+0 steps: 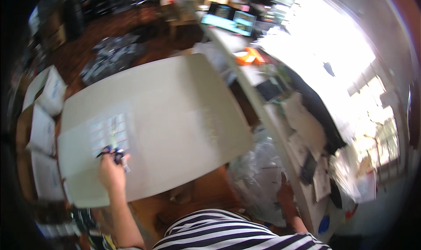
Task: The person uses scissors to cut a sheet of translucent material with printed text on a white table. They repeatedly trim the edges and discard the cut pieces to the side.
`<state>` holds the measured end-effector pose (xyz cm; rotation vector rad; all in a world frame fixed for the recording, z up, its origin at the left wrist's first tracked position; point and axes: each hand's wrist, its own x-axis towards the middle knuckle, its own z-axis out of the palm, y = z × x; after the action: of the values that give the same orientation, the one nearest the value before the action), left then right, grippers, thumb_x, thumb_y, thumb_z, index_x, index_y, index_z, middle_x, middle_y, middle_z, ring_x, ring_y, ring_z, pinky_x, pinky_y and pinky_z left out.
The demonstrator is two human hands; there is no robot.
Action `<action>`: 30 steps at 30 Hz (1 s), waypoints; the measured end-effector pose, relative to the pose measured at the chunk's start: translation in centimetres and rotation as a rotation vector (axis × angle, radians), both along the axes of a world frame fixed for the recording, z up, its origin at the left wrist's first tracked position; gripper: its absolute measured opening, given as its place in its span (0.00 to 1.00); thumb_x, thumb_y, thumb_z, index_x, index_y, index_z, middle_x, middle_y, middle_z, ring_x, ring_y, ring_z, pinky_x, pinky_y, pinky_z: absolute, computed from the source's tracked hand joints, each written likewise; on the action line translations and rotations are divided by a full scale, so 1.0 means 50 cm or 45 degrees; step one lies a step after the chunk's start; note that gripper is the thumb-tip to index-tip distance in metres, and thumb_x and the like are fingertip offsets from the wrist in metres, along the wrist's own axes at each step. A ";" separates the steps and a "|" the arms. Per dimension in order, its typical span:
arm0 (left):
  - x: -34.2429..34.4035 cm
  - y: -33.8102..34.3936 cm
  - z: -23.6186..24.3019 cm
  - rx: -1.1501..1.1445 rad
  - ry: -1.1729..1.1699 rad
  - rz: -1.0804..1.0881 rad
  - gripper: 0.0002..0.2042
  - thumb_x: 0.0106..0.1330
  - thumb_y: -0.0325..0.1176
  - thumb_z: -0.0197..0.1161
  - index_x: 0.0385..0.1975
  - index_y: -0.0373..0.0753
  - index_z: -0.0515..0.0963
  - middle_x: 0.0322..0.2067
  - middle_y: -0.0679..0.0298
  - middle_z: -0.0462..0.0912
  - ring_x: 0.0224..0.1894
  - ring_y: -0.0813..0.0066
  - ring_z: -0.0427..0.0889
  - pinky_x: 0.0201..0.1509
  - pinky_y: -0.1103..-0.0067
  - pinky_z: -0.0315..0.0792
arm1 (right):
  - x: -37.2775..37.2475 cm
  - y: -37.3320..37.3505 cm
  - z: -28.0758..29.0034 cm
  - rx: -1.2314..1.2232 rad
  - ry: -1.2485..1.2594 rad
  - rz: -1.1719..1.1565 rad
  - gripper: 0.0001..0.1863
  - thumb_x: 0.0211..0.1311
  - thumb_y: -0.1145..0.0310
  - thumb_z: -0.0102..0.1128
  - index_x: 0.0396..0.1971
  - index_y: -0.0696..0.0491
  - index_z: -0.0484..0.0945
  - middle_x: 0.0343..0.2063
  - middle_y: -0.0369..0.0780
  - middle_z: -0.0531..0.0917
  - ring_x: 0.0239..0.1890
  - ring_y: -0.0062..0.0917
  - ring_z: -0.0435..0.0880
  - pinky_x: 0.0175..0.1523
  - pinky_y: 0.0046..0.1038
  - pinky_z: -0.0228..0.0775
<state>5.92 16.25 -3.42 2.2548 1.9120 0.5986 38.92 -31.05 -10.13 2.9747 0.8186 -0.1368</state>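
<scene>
My left hand is closed around a small dark blue and black object, its exact kind blurred. Something pale shows below it beside the fingers. This hand is over the left part of a large pale table, at the near edge of a sheet with rows of light blue and whitish rectangles. My right hand hangs low on the right, between a clear plastic bag and the edge of a long white counter. Its fingers are smeared, and I cannot tell whether they touch the bag.
White open boxes line the table's left side. On the counter are a lit screen, an orange object, a dark flat device, a phone-like dark slab and papers. Crumpled grey plastic lies on the floor beyond the table.
</scene>
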 end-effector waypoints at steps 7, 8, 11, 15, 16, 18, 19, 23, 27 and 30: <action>0.005 0.002 -0.024 0.359 -0.367 -0.135 0.11 0.62 0.29 0.67 0.41 0.32 0.78 0.37 0.49 0.85 0.38 0.50 0.83 0.44 0.65 0.76 | -0.080 0.272 0.198 1.139 0.652 0.257 0.16 0.62 0.76 0.59 0.50 0.57 0.80 0.43 0.50 0.84 0.46 0.35 0.85 0.52 0.33 0.76; 0.018 -0.011 -0.007 0.394 -0.503 -0.201 0.10 0.63 0.29 0.66 0.39 0.31 0.78 0.36 0.48 0.84 0.37 0.49 0.83 0.44 0.65 0.76 | -0.104 0.334 0.250 1.294 0.870 0.319 0.16 0.67 0.67 0.61 0.52 0.57 0.78 0.46 0.48 0.85 0.48 0.30 0.84 0.53 0.28 0.75; 0.077 -0.114 0.036 0.247 -0.750 -0.947 0.09 0.63 0.31 0.67 0.36 0.33 0.78 0.30 0.48 0.83 0.33 0.49 0.83 0.37 0.64 0.75 | -0.112 0.475 0.279 1.568 1.903 0.037 0.33 0.64 0.56 0.66 0.64 0.56 0.66 0.56 0.47 0.78 0.58 0.28 0.76 0.62 0.32 0.68; 0.140 -0.249 0.092 0.296 -0.479 -1.159 0.09 0.63 0.34 0.68 0.33 0.35 0.77 0.26 0.52 0.81 0.31 0.53 0.83 0.32 0.66 0.73 | -0.127 0.573 0.314 1.700 1.665 0.416 0.25 0.60 0.68 0.69 0.55 0.58 0.73 0.46 0.43 0.83 0.49 0.22 0.80 0.56 0.28 0.71; 0.151 -0.269 0.095 0.228 -0.551 -1.166 0.09 0.64 0.34 0.67 0.33 0.35 0.77 0.26 0.53 0.81 0.30 0.54 0.84 0.30 0.67 0.73 | -0.108 0.580 0.294 1.687 1.617 0.494 0.22 0.59 0.72 0.70 0.52 0.59 0.76 0.42 0.41 0.85 0.46 0.20 0.81 0.54 0.26 0.72; 0.141 -0.273 0.089 -0.006 -0.725 -1.090 0.07 0.62 0.29 0.67 0.32 0.34 0.76 0.29 0.56 0.82 0.31 0.63 0.82 0.30 0.72 0.73 | -0.070 0.548 0.363 1.638 1.216 0.511 0.15 0.58 0.76 0.68 0.46 0.59 0.79 0.34 0.39 0.86 0.37 0.15 0.81 0.45 0.26 0.75; 0.120 -0.273 0.075 -0.164 -0.813 -1.010 0.06 0.60 0.25 0.68 0.33 0.33 0.76 0.33 0.58 0.83 0.31 0.69 0.80 0.33 0.76 0.73 | -0.027 0.518 0.398 1.521 0.886 0.675 0.16 0.58 0.74 0.69 0.46 0.58 0.80 0.32 0.40 0.86 0.35 0.17 0.82 0.42 0.27 0.76; 0.086 -0.251 0.088 -0.251 -1.055 -1.072 0.11 0.56 0.16 0.67 0.22 0.35 0.70 0.27 0.60 0.79 0.35 0.64 0.83 0.52 0.60 0.80 | 0.206 0.211 0.469 1.830 0.236 0.423 0.14 0.65 0.68 0.62 0.49 0.53 0.80 0.42 0.39 0.84 0.41 0.23 0.84 0.43 0.26 0.78; 0.062 -0.239 0.075 -0.328 -1.223 -0.909 0.08 0.62 0.22 0.64 0.24 0.34 0.72 0.29 0.59 0.80 0.34 0.66 0.83 0.49 0.61 0.81 | 0.333 -0.176 0.550 2.363 -0.352 -0.105 0.26 0.68 0.67 0.61 0.63 0.60 0.67 0.55 0.41 0.77 0.46 0.20 0.82 0.46 0.23 0.79; 0.077 -0.226 0.034 -0.379 -1.348 -0.844 0.08 0.64 0.30 0.66 0.29 0.34 0.74 0.28 0.57 0.81 0.30 0.66 0.83 0.30 0.73 0.76 | 0.392 -0.481 0.438 2.580 -0.702 -0.370 0.25 0.66 0.76 0.59 0.62 0.61 0.69 0.56 0.43 0.78 0.55 0.30 0.79 0.59 0.30 0.76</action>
<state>9.77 4.94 -1.71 1.6415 0.6514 1.0033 58.53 -55.11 11.76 3.7794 0.3210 2.9302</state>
